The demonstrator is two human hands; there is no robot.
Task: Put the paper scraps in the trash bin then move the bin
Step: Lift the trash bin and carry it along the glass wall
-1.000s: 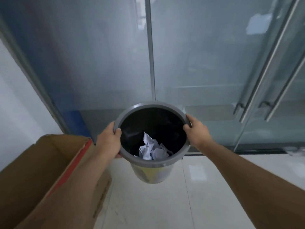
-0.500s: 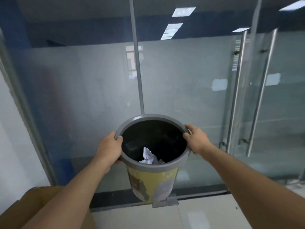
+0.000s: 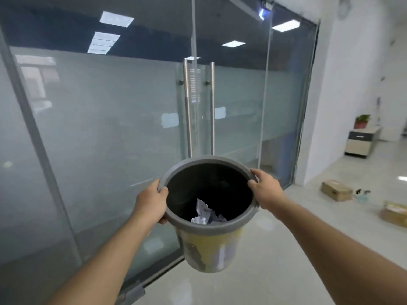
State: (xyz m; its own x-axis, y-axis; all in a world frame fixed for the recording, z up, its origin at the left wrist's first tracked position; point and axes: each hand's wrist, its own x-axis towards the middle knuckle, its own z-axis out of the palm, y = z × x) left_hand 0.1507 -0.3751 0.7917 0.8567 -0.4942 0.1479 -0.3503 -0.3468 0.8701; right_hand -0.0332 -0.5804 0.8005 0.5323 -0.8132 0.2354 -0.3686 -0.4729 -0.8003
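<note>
I hold the trash bin [image 3: 207, 247] in the air in front of me, well above the floor. It has a grey rim, a black inside and a yellow patterned wall. Crumpled white paper scraps [image 3: 203, 213] lie at its bottom. My left hand [image 3: 150, 202] grips the rim on the left side, thumb over the edge. My right hand [image 3: 265, 190] grips the rim on the right side.
A frosted glass wall with double glass doors and steel bar handles [image 3: 188, 106] stands straight ahead. To the right the tiled floor opens out, with cardboard boxes [image 3: 335, 190] on it and a low cabinet [image 3: 361, 142] with a plant farther back.
The bin has stayed in both hands while my view swung up and to the right. The cardboard box at lower left has left the view; the doors and the right-hand floor have come in.
</note>
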